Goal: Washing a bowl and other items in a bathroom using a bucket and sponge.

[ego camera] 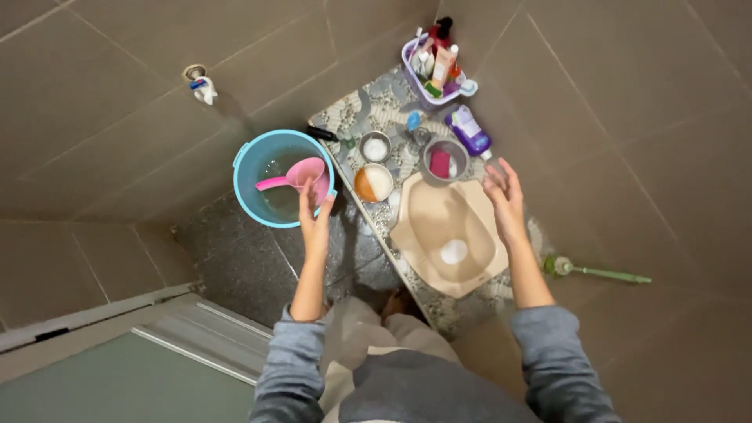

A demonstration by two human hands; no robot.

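My left hand (315, 215) reaches out over the near rim of a light blue bucket (254, 160) and touches the bowl of a pink scoop (301, 175) that lies across the bucket; whether the fingers grip it I cannot tell. My right hand (504, 196) hovers with its fingers spread and nothing in it, above the far right edge of a beige squat toilet pan (446, 235). The pan sits in a raised patterned-tile platform (368, 110). Both arms wear grey sleeves.
Small metal bowls (375, 146) (374, 182) and a metal pot with a red object (445, 161) stand behind the pan. A purple bottle (468, 131), a basket of toiletries (435, 66), a wall tap (200, 83), a green toilet brush (595, 271) and a door threshold (196, 329) surround me.
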